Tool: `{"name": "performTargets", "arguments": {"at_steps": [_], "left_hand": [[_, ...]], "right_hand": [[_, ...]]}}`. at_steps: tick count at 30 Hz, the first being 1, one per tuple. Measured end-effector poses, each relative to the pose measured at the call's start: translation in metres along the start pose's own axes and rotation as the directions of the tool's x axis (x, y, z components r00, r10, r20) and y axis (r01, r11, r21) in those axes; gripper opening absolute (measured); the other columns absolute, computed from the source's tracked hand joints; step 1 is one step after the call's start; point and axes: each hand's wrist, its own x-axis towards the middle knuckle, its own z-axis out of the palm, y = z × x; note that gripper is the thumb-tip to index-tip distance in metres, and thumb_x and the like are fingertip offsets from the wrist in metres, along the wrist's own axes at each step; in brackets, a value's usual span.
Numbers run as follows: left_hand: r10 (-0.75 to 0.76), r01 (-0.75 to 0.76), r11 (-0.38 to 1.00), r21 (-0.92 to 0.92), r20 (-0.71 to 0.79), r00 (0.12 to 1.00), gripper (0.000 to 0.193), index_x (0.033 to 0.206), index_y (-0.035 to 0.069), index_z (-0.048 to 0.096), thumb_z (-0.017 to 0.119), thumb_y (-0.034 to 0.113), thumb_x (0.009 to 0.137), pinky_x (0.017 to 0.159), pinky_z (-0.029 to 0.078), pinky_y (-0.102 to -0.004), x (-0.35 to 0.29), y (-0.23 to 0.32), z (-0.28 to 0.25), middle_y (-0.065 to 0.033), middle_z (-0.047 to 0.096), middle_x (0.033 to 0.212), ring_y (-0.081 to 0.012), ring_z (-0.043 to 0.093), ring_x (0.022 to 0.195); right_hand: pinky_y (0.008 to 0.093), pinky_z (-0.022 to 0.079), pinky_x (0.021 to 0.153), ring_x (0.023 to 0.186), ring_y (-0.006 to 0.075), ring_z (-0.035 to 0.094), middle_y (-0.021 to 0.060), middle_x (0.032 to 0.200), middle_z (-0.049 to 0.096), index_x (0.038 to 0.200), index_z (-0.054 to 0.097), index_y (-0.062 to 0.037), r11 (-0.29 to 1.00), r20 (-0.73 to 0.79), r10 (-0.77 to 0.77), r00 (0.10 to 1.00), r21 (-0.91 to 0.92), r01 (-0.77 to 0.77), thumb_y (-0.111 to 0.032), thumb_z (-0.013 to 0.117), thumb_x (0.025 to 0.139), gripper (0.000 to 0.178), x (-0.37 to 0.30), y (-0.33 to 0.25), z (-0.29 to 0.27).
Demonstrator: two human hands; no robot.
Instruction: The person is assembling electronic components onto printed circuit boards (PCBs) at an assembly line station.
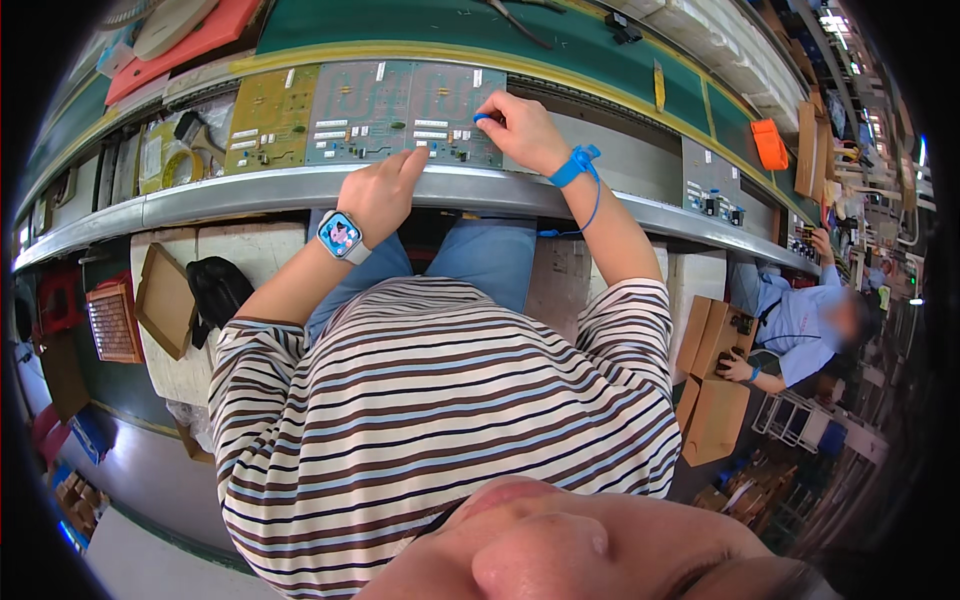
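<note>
My right hand (pixel 525 132) is closed over the right end of a circuit board (pixel 455 90), pinching a small blue disc-shaped component (pixel 481 117) between thumb and fingertips. My left hand (pixel 383 195) reaches over the front metal rail (pixel 450 190), its fingers drawn together at the near edge of the same board; whatever is in them is hidden. To the left lie a second grey-green board (pixel 345 100) and a yellowish board (pixel 272 112), edge to edge in the row. White blocks and small parts stand on all three. A blue strap (pixel 575 166) with a cord circles my right wrist.
Further right along the line sits another board (pixel 708 185). A brush (pixel 196 135) and a tape roll (pixel 182 168) lie left of the boards. An orange holder (pixel 769 145) is at the far right. A co-worker (pixel 800 315) reaches into a cardboard box (pixel 712 335).
</note>
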Motion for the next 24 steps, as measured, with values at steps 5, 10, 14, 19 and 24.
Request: {"name": "performTargets", "arguments": {"at_steps": [5,10,14,19,24], "left_hand": [[0.009,-0.009,1.0,0.004,0.048,0.999,0.034,0.108,0.005,0.052,0.052,0.003,0.074,0.057,0.052,-0.0315,0.002,-0.001,0.003,-0.011,0.063,0.093,-0.0231,0.064,0.072],[0.022,-0.023,1.0,0.006,0.018,1.0,0.033,0.107,0.005,0.053,0.051,0.003,0.074,0.059,0.052,-0.032,0.001,-0.003,0.005,-0.0125,0.063,0.095,-0.0237,0.064,0.073],[-0.007,0.007,1.0,0.0,0.055,0.998,0.033,0.108,0.005,0.053,0.049,0.004,0.074,0.06,0.052,-0.0338,0.003,-0.001,0.002,-0.013,0.063,0.097,-0.0254,0.064,0.075],[-0.028,0.031,0.997,-0.069,0.046,0.999,0.034,0.105,0.007,0.053,0.052,0.005,0.071,0.06,0.052,-0.0353,-0.001,0.006,-0.001,-0.0105,0.062,0.094,-0.0259,0.063,0.076],[-0.046,0.045,0.999,0.011,0.141,0.989,0.03,0.102,0.006,0.053,0.052,0.008,0.073,0.052,0.05,-0.0325,-0.002,0.008,0.006,-0.0088,0.062,0.092,-0.0237,0.063,0.068]], "right_hand": [[0.0325,0.047,0.06,0.067,0.025,0.061,0.0123,0.075,0.063,0.088,0.059,-0.0026,0.997,-0.049,-0.069,0.996,0.016,0.07,-0.013,0.062,0.078,0.015,0.0,0.004,0.006],[0.0322,0.047,0.06,0.066,0.0248,0.061,0.0127,0.076,0.063,0.087,0.059,-0.0026,0.998,-0.084,-0.05,0.995,0.042,0.053,-0.012,0.063,0.077,0.014,0.002,0.008,0.011],[0.0324,0.047,0.06,0.066,0.0269,0.061,0.0134,0.075,0.063,0.085,0.059,-0.0028,0.995,-0.102,-0.092,0.991,0.038,0.096,-0.012,0.063,0.077,0.014,0.005,0.009,0.011],[0.0382,0.046,0.058,0.069,0.0337,0.059,0.0167,0.074,0.06,0.084,0.057,-0.0044,0.991,0.002,-0.122,0.993,-0.061,0.122,-0.014,0.06,0.078,0.012,-0.001,0.002,0.0],[0.0371,0.045,0.06,0.07,0.0329,0.059,0.0151,0.075,0.059,0.084,0.056,-0.0043,0.972,0.019,-0.225,0.974,-0.062,0.226,-0.009,0.059,0.078,0.008,-0.007,0.004,-0.005]]}}
